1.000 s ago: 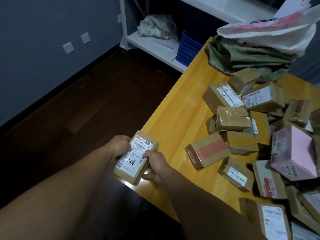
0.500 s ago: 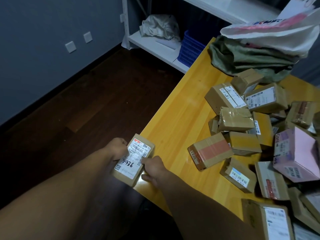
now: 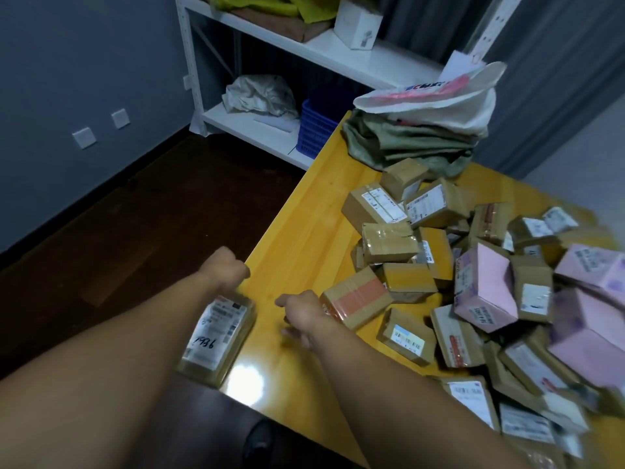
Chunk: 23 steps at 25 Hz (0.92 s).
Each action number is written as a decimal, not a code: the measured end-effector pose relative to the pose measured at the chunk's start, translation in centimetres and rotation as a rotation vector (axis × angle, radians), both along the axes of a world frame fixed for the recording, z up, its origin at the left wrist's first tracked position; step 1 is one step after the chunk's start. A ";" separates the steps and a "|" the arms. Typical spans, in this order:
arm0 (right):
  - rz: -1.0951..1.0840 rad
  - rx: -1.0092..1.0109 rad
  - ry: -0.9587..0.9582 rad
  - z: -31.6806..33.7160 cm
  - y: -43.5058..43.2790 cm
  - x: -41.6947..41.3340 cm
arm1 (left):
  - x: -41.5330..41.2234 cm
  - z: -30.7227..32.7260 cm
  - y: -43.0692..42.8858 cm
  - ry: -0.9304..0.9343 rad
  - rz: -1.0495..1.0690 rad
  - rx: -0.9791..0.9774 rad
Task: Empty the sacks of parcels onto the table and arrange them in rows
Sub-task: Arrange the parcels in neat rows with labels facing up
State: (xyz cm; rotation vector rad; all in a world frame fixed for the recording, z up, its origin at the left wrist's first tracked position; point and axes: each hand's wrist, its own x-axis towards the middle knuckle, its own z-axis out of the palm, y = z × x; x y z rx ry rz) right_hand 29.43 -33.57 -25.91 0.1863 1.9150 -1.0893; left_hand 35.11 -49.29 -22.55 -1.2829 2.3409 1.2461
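The labelled parcel (image 3: 216, 336) is lying flat on the table (image 3: 304, 238). The left hand (image 3: 227, 267) is hovering just beyond it, fisted and empty, and the right hand (image 3: 302, 313) is hanging beside it, loosely curled and gripping nothing.

One head-worn wide-angle view, looking forward and down from over the near corner of the table (image 3: 304, 238), parcels (image 3: 409, 282) close at right, floor (image 3: 135, 238) at left, shelf (image 3: 341, 54) and wall (image 3: 84, 62) farther off at top, frame edges bowed and blurred.
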 end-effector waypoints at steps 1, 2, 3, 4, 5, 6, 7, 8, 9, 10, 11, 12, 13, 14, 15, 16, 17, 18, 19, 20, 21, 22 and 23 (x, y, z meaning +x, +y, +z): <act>-0.020 -0.009 0.017 0.8 0.7 -0.8 | -1.0 1.4 0.7 0.040 0.018 0.012; -0.040 -0.014 0.040 1.6 1.6 -1.6 | -2.0 2.9 1.9 0.080 0.022 0.025; -0.053 -0.025 0.061 2.7 2.8 -2.6 | -3.2 3.9 3.1 0.115 0.019 0.019; -0.071 -0.032 0.072 3.7 3.7 -3.6 | -4.2 4.9 4.2 0.133 0.008 0.017; -0.092 -0.029 0.084 4.6 4.6 -4.4 | -5.0 5.6 5.2 0.153 -0.005 0.022; -0.111 -0.036 0.104 5.6 5.9 -5.2 | -6.0 6.6 6.5 0.165 -0.041 0.029; -0.137 -0.052 0.133 6.7 7.5 -6.2 | -7.1 7.6 8.2 0.180 -0.068 0.034; -0.158 -0.068 0.159 7.6 8.8 -7.1 | -8.1 8.5 9.6 0.197 -0.092 0.031; -0.183 -0.085 0.175 8.7 10.2 -8.0 | -9.6 9.3 11.0 0.220 -0.114 0.039; -0.214 -0.114 0.182 9.7 11.9 -8.8 | -10.8 10.2 12.6 0.245 -0.141 0.055; -0.250 -0.137 0.197 10.7 13.8 -9.8 | -12.2 11.3 14.6 0.289 -0.182 0.055; -0.283 -0.149 0.215 11.7 15.9 -10.7 | -13.5 12.3 16.6 0.328 -0.223 0.059; -0.305 -0.145 0.225 12.6 17.5 -11.4 | -14.5 13.1 18.2 0.355 -0.251 0.060; -0.326 -0.135 0.236 13.2 19.3 -12.4 | -15.6 13.8 19.8 0.363 -0.281 0.065; -0.340 -0.124 0.254 13.8 21.0 -13.2 | -16.5 14.2 21.3 0.371 -0.307 0.061; -0.357 -0.114 0.278 14.4 22.8 -14.0 | -17.4 14.6 23.0 0.374 -0.328 0.067; -0.373 -0.106 0.307 15.1 24.4 -14.7 | -18.1 15.0 24.5 0.384 -0.354 0.071; -0.387 -0.098 0.339 15.6 25.9 -15.5 | -18.9 15.1 25.9 0.380 -0.370 0.073; -0.401 -0.085 0.380 16.1 27.6 -16.2 | -19.5 15.4 27.3 0.364 -0.386 0.066; -0.414 -0.079 0.418 16.5 29.2 -16.9 | -20.2 15.6 28.7 0.348 -0.408 0.057; -0.425 -0.076 0.453 16.8 30.8 -17.5 | -20.8 15.7 30.1 0.338 -0.424 0.039; -0.431 -0.074 0.481 17.1 32.7 -18.2 | -21.4 15.7 31.7 0.334 -0.434 0.045; -0.444 -0.070 0.487 17.3 34.2 -18.9 | -22.0 15.7 33.0 0.332 -0.453 0.051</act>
